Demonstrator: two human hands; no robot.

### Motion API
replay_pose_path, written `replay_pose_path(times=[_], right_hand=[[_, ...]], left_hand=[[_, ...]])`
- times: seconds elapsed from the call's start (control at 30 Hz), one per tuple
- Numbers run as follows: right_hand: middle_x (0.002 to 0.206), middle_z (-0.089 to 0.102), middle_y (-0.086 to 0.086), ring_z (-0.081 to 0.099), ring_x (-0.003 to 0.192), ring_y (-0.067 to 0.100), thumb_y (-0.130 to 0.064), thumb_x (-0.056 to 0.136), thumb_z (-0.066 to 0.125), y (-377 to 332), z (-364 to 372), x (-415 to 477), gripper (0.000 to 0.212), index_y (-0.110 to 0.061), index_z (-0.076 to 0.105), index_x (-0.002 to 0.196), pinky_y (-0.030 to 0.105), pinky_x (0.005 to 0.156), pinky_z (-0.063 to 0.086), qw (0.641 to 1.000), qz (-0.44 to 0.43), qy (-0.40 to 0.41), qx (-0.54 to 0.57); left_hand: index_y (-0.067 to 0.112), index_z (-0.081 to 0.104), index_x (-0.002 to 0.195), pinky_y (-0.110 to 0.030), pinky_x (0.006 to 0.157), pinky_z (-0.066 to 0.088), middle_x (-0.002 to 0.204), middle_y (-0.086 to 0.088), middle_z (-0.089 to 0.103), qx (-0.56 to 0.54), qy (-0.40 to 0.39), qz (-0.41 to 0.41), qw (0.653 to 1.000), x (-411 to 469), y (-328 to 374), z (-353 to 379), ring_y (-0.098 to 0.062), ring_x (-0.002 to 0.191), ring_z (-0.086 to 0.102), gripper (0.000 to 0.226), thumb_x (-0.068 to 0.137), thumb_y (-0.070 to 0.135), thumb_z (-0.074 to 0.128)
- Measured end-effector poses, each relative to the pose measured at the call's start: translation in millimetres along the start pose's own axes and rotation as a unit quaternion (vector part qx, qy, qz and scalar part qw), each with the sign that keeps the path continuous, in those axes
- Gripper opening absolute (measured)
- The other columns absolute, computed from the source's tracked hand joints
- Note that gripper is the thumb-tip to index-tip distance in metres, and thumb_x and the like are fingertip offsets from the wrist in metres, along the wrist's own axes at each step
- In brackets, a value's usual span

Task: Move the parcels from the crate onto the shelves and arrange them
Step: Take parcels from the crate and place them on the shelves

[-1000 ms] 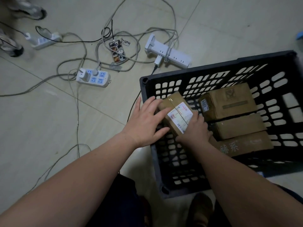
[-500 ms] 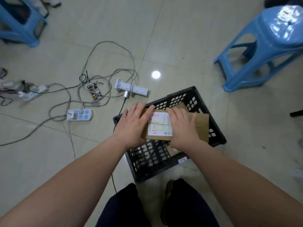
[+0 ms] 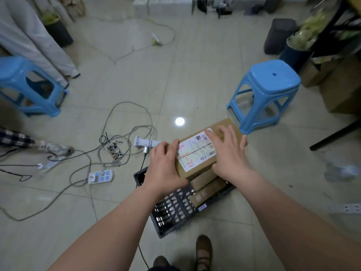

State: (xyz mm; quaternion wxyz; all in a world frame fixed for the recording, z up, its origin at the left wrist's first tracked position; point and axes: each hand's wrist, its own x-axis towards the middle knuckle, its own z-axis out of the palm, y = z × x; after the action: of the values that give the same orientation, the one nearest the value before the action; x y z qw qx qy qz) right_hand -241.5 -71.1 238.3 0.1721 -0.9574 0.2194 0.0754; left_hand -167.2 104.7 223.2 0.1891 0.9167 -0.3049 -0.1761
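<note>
A person is standing over a black slatted crate [image 3: 175,210] on a tiled floor, holding one brown parcel [image 3: 197,153] in the air above the crate's far half. Both hands are gripping it. The left hand [image 3: 164,169] is clasping the near-left end, fingers on top and thumb tucked under the near edge. The right hand [image 3: 228,155] is spreading its fingers over the far-right end, with its thumb going under the near edge. The parcel is lying flat with its white label facing up, and its long axis is running diagonally from near-left to far-right. Inside the crate, two other parcels [image 3: 205,184] are showing side by side; the held parcel and the hands are covering their far ends and the crate's far rim, so a fuller count is impossible. Two blue stools are standing on the floor, one to the right [image 3: 267,94] and one at the left [image 3: 29,85], the latter cut off by the edge. Three power strips [image 3: 101,177] are lying among tangled cables [image 3: 121,114] to the left. The right-hand fingertips are blurring.
</note>
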Motion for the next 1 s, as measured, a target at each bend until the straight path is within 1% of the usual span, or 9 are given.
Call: replay_pose_path(times=[0.1,0.2,0.37,0.47,0.57,0.7,0.87,0.93,1.0], right_hand=[[0.156,0.016,0.01,0.009,0.148,0.027,-0.011,0.074,0.068,9.1,-17.5,-12.9,0.089,-0.027,0.027,0.151,0.051,0.121,0.003,0.988,0.057,0.125,0.074],[0.153,0.022,0.009,0.023,0.142,0.028,-0.024,0.077,0.074,11.2,-26.7,-31.7,0.087,-0.025,0.028,0.151,0.041,0.119,0.02,0.93,0.154,0.199,0.268],[0.156,0.028,0.004,0.034,0.14,0.026,-0.041,0.081,0.078,7.7,-36.8,-56.2,0.102,-0.031,0.011,0.156,0.038,0.105,0.033,0.721,0.312,0.127,0.606],[0.147,0.046,0.001,0.051,0.12,0.025,-0.047,0.079,0.077,11.0,-39.6,-68.1,0.104,-0.039,0.007,0.155,0.046,0.1,0.042,0.612,0.332,0.103,0.711],[0.136,0.055,0.001,0.057,0.112,0.026,-0.05,0.074,0.08,14.3,-40.4,-80.0,0.109,-0.044,0.006,0.153,0.057,0.097,0.048,0.572,0.343,0.13,0.734],[0.131,0.06,0.006,0.064,0.107,0.028,-0.037,0.076,0.082,16.4,-36.1,-98.5,0.105,-0.039,0.012,0.153,0.057,0.09,0.054,0.515,0.355,0.201,0.754],[0.122,0.065,0.005,0.067,0.101,0.027,-0.029,0.078,0.079,21.5,-29.8,-137.6,0.092,-0.036,0.024,0.151,0.041,0.076,0.058,0.469,0.364,0.298,0.747],[0.118,0.068,0.003,0.068,0.1,0.026,-0.03,0.078,0.077,32.0,-29.3,-161.2,0.079,-0.036,0.035,0.145,0.044,0.079,0.058,0.474,0.355,0.333,0.734],[0.116,0.071,0.003,0.07,0.101,0.028,-0.038,0.071,0.077,41.0,-32.1,-190.4,0.073,-0.035,0.046,0.137,0.052,0.089,0.056,0.485,0.34,0.342,0.73]], left_hand=[[0.025,0.013,0.154,-0.03,0.107,0.026,0.137,-0.001,0.025,-0.041,0.025,-0.058,0.997,-6.8,21.2,-8.1,-0.019,0.13,0.018,0.117,0.06,0.042,0.081],[0.027,0.018,0.151,-0.028,0.102,0.028,0.134,-0.004,0.028,-0.094,0.035,-0.095,0.99,-13.3,41.5,-10.6,-0.023,0.128,0.021,0.113,0.058,0.038,0.081],[0.027,0.022,0.149,-0.028,0.098,0.031,0.12,0.001,0.027,-0.15,0.013,-0.067,0.986,-19.4,76.8,-11.4,-0.024,0.129,0.026,0.104,0.063,0.039,0.08],[0.026,0.022,0.151,-0.031,0.104,0.032,0.124,0.0,0.03,-0.16,-0.012,-0.033,0.987,-24.0,90.6,-13.0,-0.023,0.128,0.026,0.107,0.062,0.04,0.08],[0.025,0.024,0.15,-0.032,0.103,0.036,0.122,0.001,0.03,-0.167,-0.036,0.005,0.985,-29.4,98.7,-16.1,-0.022,0.125,0.026,0.105,0.062,0.041,0.08],[0.028,0.018,0.151,-0.027,0.091,0.029,0.127,-0.001,0.028,-0.148,-0.093,0.058,0.983,-36.8,106.4,-24.0,-0.024,0.129,0.024,0.105,0.067,0.042,0.079],[0.031,0.02,0.15,-0.036,0.108,0.035,0.13,-0.001,0.032,-0.117,-0.191,0.147,0.963,-45.3,114.9,-27.1,-0.022,0.129,0.03,0.11,0.062,0.057,0.082],[0.035,0.037,0.14,-0.032,0.103,0.043,0.127,0.006,0.045,-0.139,-0.257,0.188,0.938,-45.8,124.4,-28.9,-0.015,0.123,0.044,0.093,0.062,0.059,0.083],[0.034,0.054,0.125,-0.02,0.085,0.053,0.115,0.013,0.063,-0.204,-0.33,0.194,0.901,-48.4,141.6,-32.2,-0.007,0.107,0.061,0.061,0.073,0.049,0.082]])
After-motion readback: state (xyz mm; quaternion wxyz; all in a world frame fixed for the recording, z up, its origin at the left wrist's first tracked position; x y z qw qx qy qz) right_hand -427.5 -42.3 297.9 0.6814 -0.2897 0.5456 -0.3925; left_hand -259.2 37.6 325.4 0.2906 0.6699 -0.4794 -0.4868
